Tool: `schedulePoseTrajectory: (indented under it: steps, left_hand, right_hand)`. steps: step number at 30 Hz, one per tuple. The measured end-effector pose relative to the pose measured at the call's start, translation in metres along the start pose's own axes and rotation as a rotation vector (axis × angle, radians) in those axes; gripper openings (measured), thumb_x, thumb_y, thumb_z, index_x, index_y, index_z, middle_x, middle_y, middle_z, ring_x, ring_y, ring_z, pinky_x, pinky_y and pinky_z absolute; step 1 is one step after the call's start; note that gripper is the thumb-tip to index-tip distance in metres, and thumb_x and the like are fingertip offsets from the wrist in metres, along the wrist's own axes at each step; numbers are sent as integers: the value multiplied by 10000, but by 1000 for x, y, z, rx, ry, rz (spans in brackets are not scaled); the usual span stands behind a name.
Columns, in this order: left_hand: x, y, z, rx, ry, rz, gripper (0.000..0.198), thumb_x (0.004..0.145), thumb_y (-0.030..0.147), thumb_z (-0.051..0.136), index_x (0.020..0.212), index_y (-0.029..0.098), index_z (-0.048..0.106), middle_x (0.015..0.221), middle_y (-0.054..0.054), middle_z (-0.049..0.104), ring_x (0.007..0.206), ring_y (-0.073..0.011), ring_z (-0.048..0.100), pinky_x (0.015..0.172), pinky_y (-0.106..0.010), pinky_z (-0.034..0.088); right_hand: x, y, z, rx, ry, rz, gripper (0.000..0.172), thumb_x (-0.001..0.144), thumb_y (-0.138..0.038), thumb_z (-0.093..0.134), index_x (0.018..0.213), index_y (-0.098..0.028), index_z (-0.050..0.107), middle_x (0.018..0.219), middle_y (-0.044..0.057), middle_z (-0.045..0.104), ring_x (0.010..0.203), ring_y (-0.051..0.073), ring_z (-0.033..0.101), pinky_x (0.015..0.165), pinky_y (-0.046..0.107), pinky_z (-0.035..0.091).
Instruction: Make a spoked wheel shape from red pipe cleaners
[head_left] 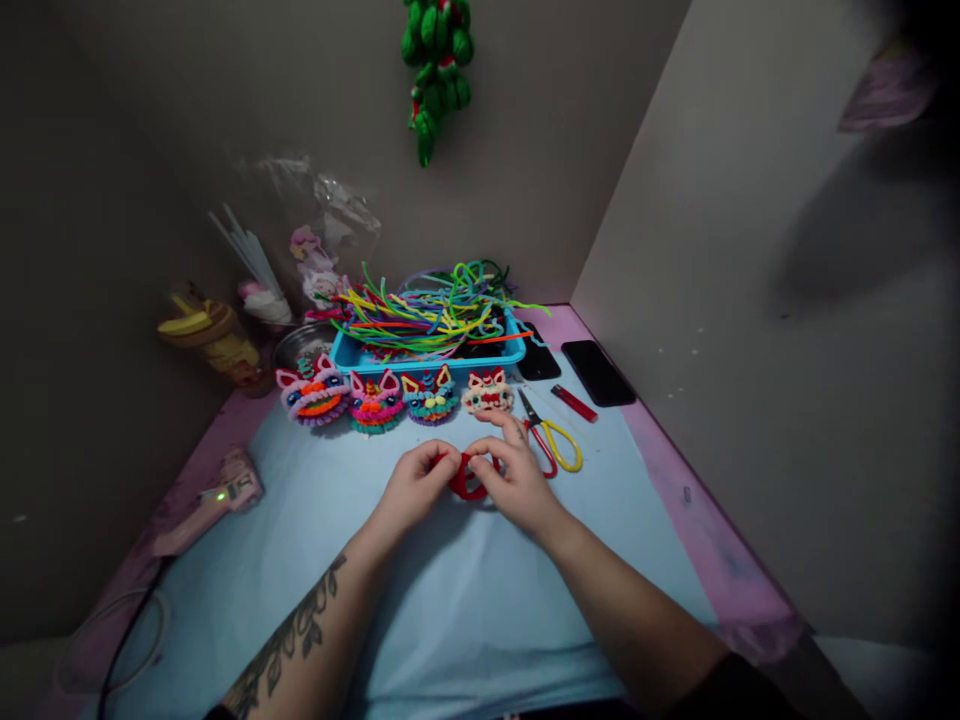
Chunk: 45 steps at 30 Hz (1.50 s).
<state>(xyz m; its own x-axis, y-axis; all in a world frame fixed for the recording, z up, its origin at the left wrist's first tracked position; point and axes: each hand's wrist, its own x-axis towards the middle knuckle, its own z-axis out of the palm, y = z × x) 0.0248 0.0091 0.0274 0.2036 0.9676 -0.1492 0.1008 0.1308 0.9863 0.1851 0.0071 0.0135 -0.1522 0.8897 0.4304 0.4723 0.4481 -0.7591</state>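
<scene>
My left hand (421,480) and my right hand (517,478) meet over the blue cloth, both pinching a red fuzzy pipe cleaner (466,488) bent into loops. Thumb and fingertips of each hand close on it from either side; parts of it are hidden behind them. Just beyond my right hand sits a cream and red lion head (487,392) of pipe cleaners. Right beside that hand lie scissors (561,445) with one red and one yellow handle, blades pointing away. Three more lion heads, teal (430,396), pink (376,402) and lilac (315,392), stand in a row leftward.
Behind the heads, a blue tray (427,366) overflows with colourful pipe cleaners (442,310). A red lighter (574,403) and two dark phones, one at the right (598,372), lie nearby. A pink glue gun (214,503) with a lit green light and cord lies left.
</scene>
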Motion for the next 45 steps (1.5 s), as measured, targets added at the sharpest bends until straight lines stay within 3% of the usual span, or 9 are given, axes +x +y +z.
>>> schedulePoseTrajectory:
  steps: [6,16,20,26,30,32,36,41,45]
  left_hand:
    - [1,-8,-3,-288,-39,-131,194,713,322,629,660,140,587,560,11,514,525,-101,429,549,-241,334]
    - [-2,-1,1,-270,-77,-108,202,704,327,631,638,149,565,563,2,540,532,-109,453,560,-251,344]
    - [-3,1,4,-48,-40,15,193,743,336,592,653,170,553,599,-6,564,583,-139,497,605,-279,384]
    - [-6,1,3,504,38,482,179,833,262,508,688,199,594,712,-39,628,808,-192,522,867,-371,363]
    - [-7,-1,1,700,64,582,143,847,232,504,772,220,626,790,-35,667,914,-205,529,1030,-466,209]
    - [-7,-2,0,693,62,575,147,848,241,507,771,221,631,786,-38,669,935,-211,531,1023,-460,230]
    - [-5,-2,0,478,117,472,179,843,277,516,720,192,614,740,-49,630,840,-196,539,821,-340,403]
    - [-4,0,1,364,106,387,220,846,315,510,690,182,590,727,-46,603,782,-183,536,768,-313,418]
    - [-5,0,0,374,96,412,214,838,317,523,692,186,607,730,-47,610,796,-187,542,779,-315,414]
  right_hand:
    - [-1,-2,-1,-120,47,-171,153,776,-135,579,860,-241,651,1254,66,483,1289,273,319,1058,500,320]
    - [-3,-1,1,-109,103,-185,122,812,-183,558,793,-239,665,1209,59,525,1282,279,334,1040,493,337]
    - [-3,-6,2,-23,99,-65,135,820,-205,541,728,-227,637,1224,64,530,1250,269,381,1036,482,327]
    - [1,-4,1,235,-11,205,151,796,-216,545,651,-200,581,1235,86,517,1196,241,461,978,400,372]
    - [3,0,0,341,-120,272,176,807,-211,522,637,-188,559,1280,86,487,1234,226,449,984,370,360]
    - [4,0,-1,351,-137,288,182,807,-219,528,631,-185,562,1284,90,485,1233,231,452,986,376,361]
    - [3,-3,-2,232,19,197,57,783,-238,599,748,-213,636,1288,81,491,1227,245,443,1036,430,320]
    - [1,-5,-6,-17,147,-60,120,797,-193,594,765,-268,682,1270,36,504,1269,269,372,1062,495,297]
    - [0,-3,-6,-107,159,-126,161,810,-192,579,790,-292,703,1281,27,486,1299,291,315,1055,520,306]
